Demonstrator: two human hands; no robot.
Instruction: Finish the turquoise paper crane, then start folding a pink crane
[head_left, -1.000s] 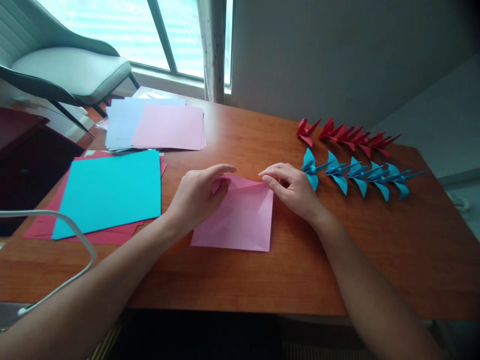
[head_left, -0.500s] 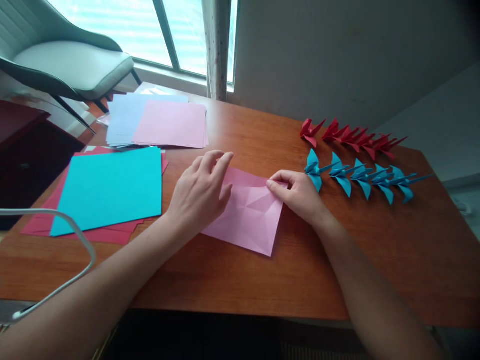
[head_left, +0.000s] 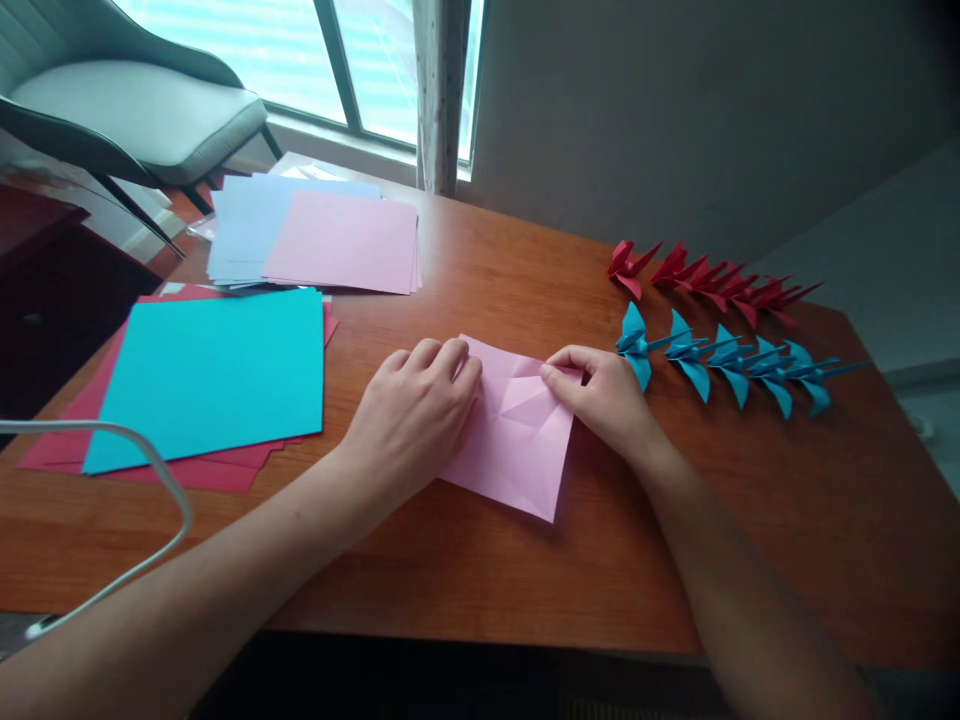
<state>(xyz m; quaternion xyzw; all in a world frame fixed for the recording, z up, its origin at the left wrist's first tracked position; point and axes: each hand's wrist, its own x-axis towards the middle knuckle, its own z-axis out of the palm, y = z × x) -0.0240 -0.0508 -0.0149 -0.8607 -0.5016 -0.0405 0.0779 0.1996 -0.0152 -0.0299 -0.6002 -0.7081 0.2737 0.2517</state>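
Observation:
A pink sheet of origami paper, marked with crossing creases, lies on the wooden table in front of me. My right hand pinches its far right corner between thumb and fingers. Over the left part of the sheet, my left hand is closed with its fingers curled down onto the paper. The fingertips are partly hidden behind the hand, and so is the sheet's left edge.
Several blue paper cranes stand in a row at the right, with red paper cranes behind them. At the left lie turquoise paper over red sheets, and farther back a pink stack. A white cable curves at the left.
My left hand has come down and its raised fingers have curled onto the pink paper's left side. My right hand keeps its pinch on the corner. The view has shifted slightly.

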